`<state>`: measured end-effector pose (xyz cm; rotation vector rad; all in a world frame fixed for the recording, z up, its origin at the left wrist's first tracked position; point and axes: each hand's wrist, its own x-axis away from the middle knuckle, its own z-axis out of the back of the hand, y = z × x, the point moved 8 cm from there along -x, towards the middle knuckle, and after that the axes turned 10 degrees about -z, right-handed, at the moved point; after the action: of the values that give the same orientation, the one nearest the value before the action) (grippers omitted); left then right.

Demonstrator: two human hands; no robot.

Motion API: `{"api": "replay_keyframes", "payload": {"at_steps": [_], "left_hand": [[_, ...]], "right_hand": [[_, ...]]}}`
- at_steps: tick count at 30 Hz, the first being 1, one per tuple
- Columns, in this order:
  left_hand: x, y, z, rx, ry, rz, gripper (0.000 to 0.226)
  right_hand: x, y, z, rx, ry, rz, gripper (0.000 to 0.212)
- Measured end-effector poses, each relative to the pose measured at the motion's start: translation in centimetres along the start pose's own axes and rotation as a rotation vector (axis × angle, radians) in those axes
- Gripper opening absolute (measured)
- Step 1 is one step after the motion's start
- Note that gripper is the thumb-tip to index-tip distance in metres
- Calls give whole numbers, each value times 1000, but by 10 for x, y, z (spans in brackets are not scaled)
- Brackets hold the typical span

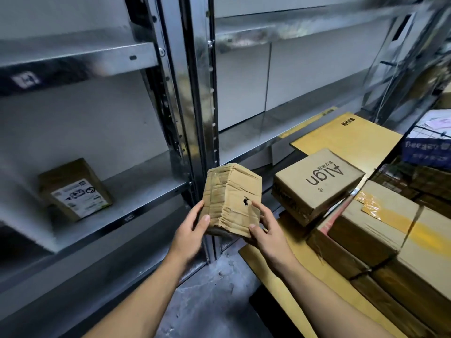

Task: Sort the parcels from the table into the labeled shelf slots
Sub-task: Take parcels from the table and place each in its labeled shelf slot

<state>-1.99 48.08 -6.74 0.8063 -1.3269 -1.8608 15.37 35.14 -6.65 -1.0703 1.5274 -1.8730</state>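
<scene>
Both hands, the left hand (192, 224) and the right hand (264, 226), wrap their fingers around a crumpled brown parcel (231, 200) held up in front of the metal shelf (136, 189), beside the piled boxes (319, 185).

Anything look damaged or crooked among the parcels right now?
The small brown cardboard parcel gripped by the left hand and right hand is crumpled along its edges, with a small dark hole or mark on its face. The tan cardboard box printed "Align" sits tilted on the stack beside it.
</scene>
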Motion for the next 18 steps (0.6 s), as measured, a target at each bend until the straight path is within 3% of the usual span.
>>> {"api": "replay_keyframes", "payload": {"at_steps": [4, 7, 13, 18], "left_hand": [[2, 20, 5, 8, 77, -94, 50], [5, 38, 7, -61, 132, -183, 56], [13, 52, 3, -153, 135, -264, 64], [13, 57, 17, -154, 128, -286, 39]], "right_hand": [[-4, -14, -10, 91, -46, 7, 35], [-7, -24, -17, 198, -36, 44, 49], [-4, -26, -28, -13, -33, 44, 44], [-6, -34, -28, -175, -48, 25, 30]]}}
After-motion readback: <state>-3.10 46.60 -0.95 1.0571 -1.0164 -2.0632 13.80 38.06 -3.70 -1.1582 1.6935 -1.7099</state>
